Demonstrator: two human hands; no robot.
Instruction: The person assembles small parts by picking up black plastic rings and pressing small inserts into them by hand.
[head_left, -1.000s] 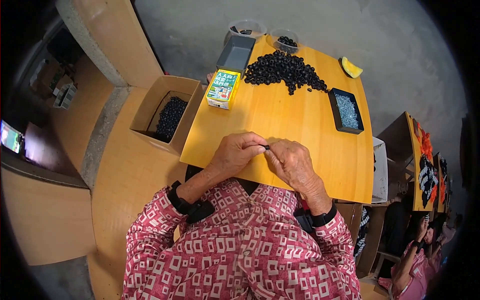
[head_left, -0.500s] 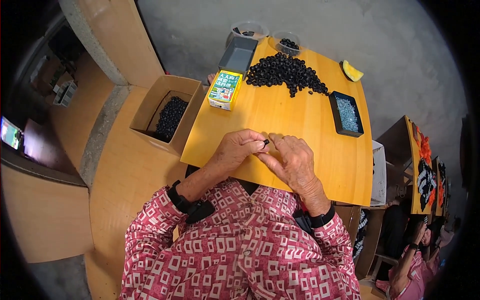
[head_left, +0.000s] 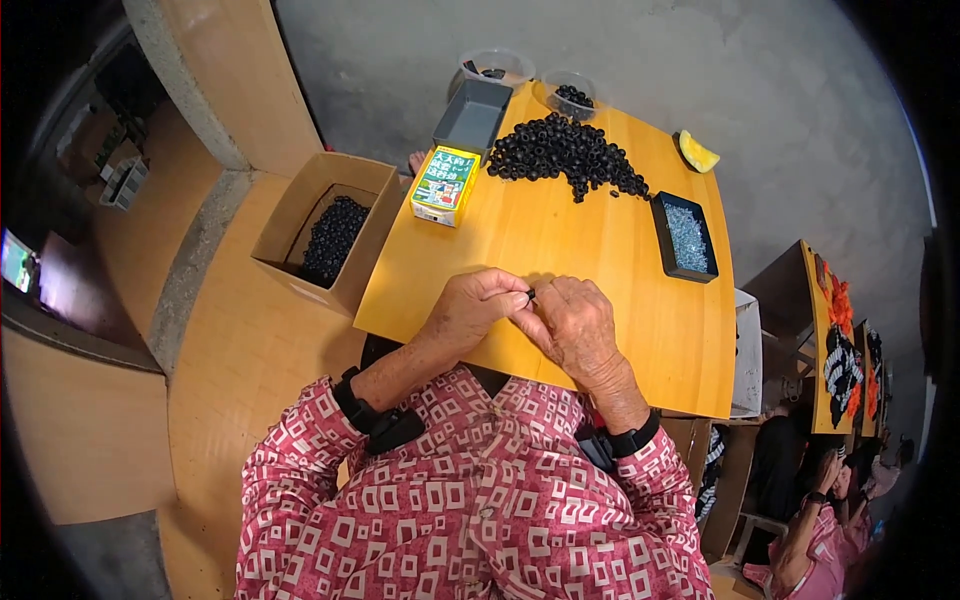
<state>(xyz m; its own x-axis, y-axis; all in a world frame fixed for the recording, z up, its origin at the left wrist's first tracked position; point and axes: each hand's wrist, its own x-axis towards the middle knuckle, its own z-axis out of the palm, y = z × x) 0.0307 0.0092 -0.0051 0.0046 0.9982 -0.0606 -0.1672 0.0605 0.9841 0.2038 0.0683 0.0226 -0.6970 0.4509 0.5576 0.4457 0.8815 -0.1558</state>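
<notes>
Over the near edge of the wooden table (head_left: 620,330), my left hand (head_left: 466,312) pinches a small black plastic piece (head_left: 531,294) between thumb and fingertips. My right hand (head_left: 578,328) meets it from the other side, its thumb and fingers pressed together at the piece. Whatever those right fingertips hold is hidden. Farther back lies a heap of black ring-like pieces (head_left: 560,155). To its right, a black tray (head_left: 690,273) holds many tiny silvery parts (head_left: 685,235), too small to name.
Left of the heap stand a yellow-green box (head_left: 443,187) and a grey tray (head_left: 470,115). Two clear tubs (head_left: 570,90) sit behind. A carton (head_left: 375,220) with black pieces is beside the table. At the far right edge lies a yellow fruit wedge (head_left: 697,153). Another person (head_left: 815,545) sits lower right.
My right fingers have closed in on the black piece, covering more of it. The whole view has shifted slightly; the things on the table stay in place.
</notes>
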